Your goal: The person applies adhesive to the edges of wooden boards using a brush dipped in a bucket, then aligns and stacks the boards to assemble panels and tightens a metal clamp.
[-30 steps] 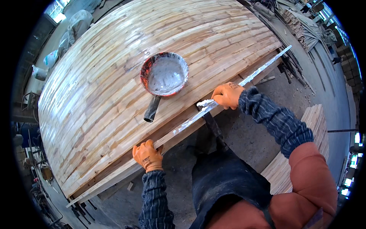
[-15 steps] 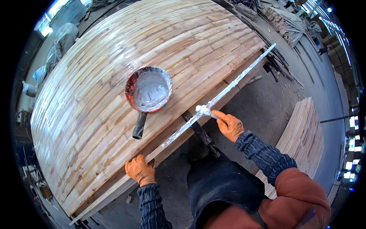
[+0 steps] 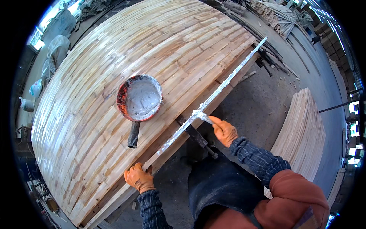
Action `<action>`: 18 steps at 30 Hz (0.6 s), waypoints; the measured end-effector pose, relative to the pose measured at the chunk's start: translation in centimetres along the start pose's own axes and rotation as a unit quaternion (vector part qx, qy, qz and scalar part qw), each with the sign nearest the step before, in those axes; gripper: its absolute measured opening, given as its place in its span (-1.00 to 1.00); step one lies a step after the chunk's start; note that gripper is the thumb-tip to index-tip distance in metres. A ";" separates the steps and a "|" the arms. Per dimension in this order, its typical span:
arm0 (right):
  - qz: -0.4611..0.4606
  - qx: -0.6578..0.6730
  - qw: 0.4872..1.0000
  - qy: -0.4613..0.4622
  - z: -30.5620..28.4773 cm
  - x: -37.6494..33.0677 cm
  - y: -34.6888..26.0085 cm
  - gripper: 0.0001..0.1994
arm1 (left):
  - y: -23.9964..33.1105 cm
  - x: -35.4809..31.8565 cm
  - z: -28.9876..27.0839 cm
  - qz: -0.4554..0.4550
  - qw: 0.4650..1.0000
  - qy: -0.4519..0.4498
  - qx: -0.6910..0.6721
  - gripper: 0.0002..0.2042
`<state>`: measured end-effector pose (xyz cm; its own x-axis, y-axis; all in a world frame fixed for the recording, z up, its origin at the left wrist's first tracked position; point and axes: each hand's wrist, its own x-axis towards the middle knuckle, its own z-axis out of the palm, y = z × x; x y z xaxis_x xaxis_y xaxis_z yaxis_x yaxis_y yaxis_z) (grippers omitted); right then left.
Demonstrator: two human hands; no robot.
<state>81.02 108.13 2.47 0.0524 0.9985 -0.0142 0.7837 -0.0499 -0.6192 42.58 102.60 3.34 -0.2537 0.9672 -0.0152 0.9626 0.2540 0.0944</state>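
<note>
Keep left hand [image 3: 139, 178] fingers clamped on the strip [image 3: 213, 97], right hand [image 3: 224, 131] fingers pinching the brush [image 3: 201, 115], spreading glue evenly, thinly, recharging from the pan [image 3: 139, 97].

I see my right hand [image 3: 224, 131] brushing glue along the strip [image 3: 213, 97], left hand [image 3: 139, 178] steadying it, just beside the pan [image 3: 139, 98].

Things you can't quite see

The tool in the orange-gloved right hand [image 3: 224, 131] is smeared white, maybe a brush. The long glue-covered wooden strip [image 3: 213, 97] hides under the orange-gloved left hand [image 3: 139, 179].
</note>
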 end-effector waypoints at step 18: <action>-0.003 -0.041 0.998 0.048 -4.5 2.4 2.6 -0.63 | 0.0 -0.2 0.1 0.019 0.999 0.034 -0.007 -0.62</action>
<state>86.00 110.27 4.34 0.1031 0.9924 0.0667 0.8318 -0.0492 -0.5529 42.63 102.42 3.22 -0.2226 0.9732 0.0569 0.9704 0.2157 0.1083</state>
